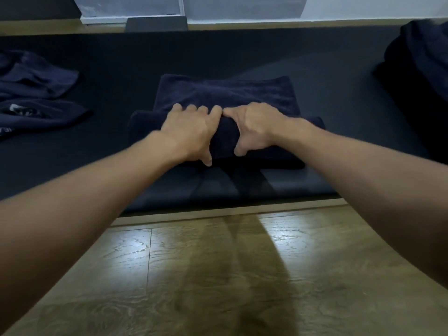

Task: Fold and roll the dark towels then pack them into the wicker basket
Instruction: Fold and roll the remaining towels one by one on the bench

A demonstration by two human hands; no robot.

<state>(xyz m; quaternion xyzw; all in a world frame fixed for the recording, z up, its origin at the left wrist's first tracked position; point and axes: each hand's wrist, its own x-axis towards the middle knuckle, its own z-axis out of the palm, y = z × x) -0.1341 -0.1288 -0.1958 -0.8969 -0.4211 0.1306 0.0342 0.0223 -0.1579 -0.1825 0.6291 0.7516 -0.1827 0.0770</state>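
Heap of crumpled navy cloth towels [36, 93] far left on dark grey padded mat [242, 52], one with white lettering, well apart from centre. Left hand [191, 132] next: palm down on rolled near end of navy terry towel [225, 93], fingers curled over top of roll, thumb tucked at near side, gripping firmly. Towel mid-mat, near part rolled into thick cylinder, far part flat and unrolled beyond the fingertips. Right hand [254, 127] just beside left, index fingertips touching, same clamp on roll: fingers over top, thumb down the near face. Dark navy fabric pile [417, 69] at far right of mat, well apart from roll. Glossy brown wood-plank floor [194, 275] below near mat edge
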